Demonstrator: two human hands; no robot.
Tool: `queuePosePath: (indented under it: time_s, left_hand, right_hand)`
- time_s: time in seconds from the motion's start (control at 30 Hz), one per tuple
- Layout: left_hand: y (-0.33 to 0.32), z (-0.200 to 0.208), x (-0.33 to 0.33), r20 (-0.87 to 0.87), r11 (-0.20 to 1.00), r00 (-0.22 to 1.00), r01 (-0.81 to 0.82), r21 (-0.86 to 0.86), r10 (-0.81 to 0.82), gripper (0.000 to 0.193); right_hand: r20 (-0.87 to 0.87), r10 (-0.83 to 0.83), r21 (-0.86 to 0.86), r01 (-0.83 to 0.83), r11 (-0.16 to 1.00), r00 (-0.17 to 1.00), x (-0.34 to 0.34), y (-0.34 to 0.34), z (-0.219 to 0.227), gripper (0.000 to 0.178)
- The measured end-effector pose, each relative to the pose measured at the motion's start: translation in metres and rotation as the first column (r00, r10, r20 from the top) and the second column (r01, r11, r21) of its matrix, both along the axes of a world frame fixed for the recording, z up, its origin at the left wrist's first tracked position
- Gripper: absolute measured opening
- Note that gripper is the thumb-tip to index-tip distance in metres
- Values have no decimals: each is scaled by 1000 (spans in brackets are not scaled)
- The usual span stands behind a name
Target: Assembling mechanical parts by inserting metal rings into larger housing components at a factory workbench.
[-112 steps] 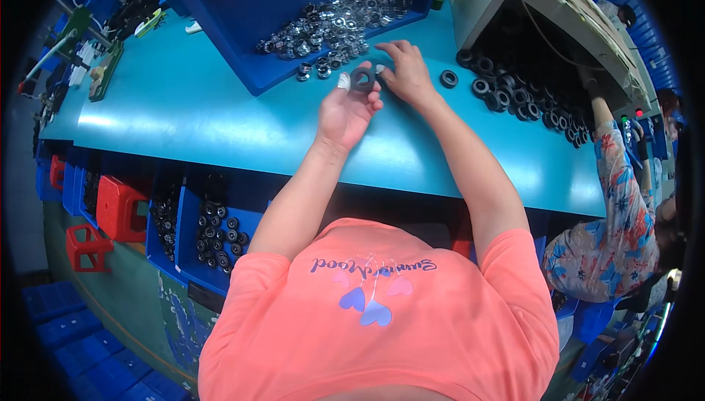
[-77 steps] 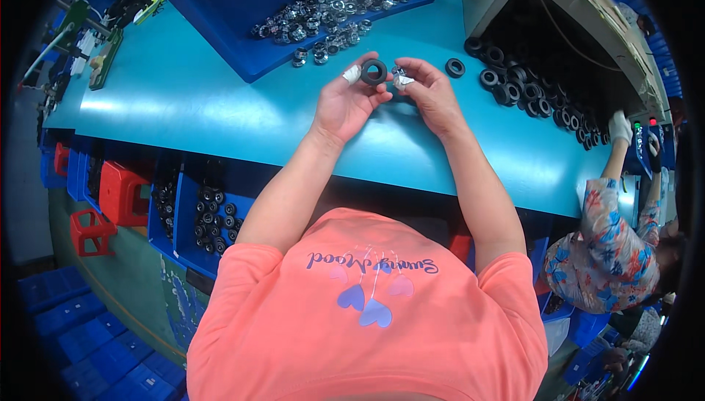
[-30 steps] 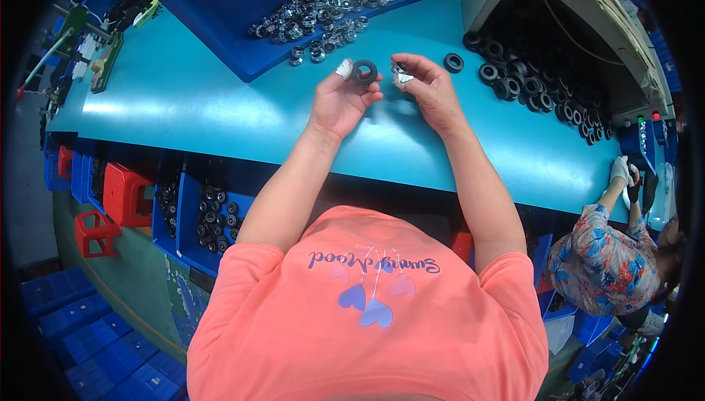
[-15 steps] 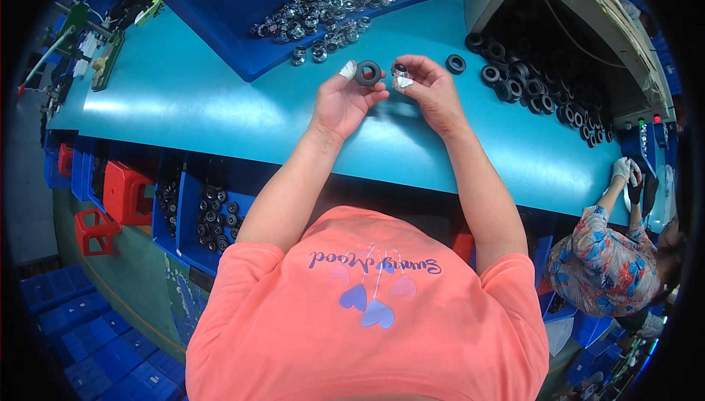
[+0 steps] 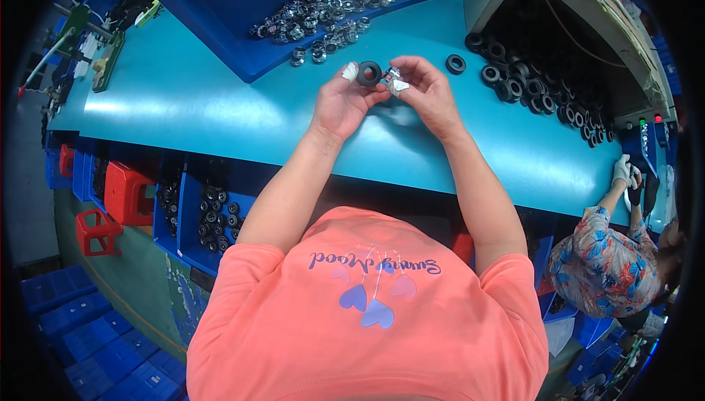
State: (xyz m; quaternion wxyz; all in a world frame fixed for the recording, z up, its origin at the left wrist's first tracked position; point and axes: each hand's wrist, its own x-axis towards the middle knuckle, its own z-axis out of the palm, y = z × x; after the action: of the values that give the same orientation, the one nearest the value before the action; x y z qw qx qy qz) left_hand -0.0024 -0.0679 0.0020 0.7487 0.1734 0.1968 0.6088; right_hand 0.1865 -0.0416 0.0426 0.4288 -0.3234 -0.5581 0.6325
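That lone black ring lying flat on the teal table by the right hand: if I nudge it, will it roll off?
Probably not: the black ring lies flat on the teal table, so it would likely slide. It looks like rubber, so probably light and grippy. Stood on edge, it could roll.

A tray point(image 5: 242, 70) of metal parts point(image 5: 330, 4) lies behind the hands, rubber rings point(image 5: 529, 92) to their right.

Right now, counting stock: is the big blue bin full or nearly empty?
Nearly empty: the blue bin holds only a thin strip of silver rings.
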Motion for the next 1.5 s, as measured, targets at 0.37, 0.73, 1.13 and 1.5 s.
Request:
queuePosePath:
  time_s: [0.37, 0.73, 1.13, 1.5]
  left_hand:
    - [-2, 5, 3, -80, 999, 997, -21, 39, 24, 26]
    - [-2, 1, 4, -118, 996, 989, -84, 27, 87, 19]
    - [-3, 6, 13, -358, 991, 927, -80, 104, 113, 37]
    - [-8, 10, 24, -603, 969, 772, -70, 238, 204, 33]
  right_hand:
    - [-44, 36, -81, -40, 996, 998, 1, 3, 0, 39]
    - [0, -2, 42, 2, 999, 1000, -1, 3, -12, 37]
    - [237, -343, 505, 186, 843, 909, -6, -4, -6, 29]
    - [192, -405, 651, 192, 734, 894, -15, -11, -5, 32]
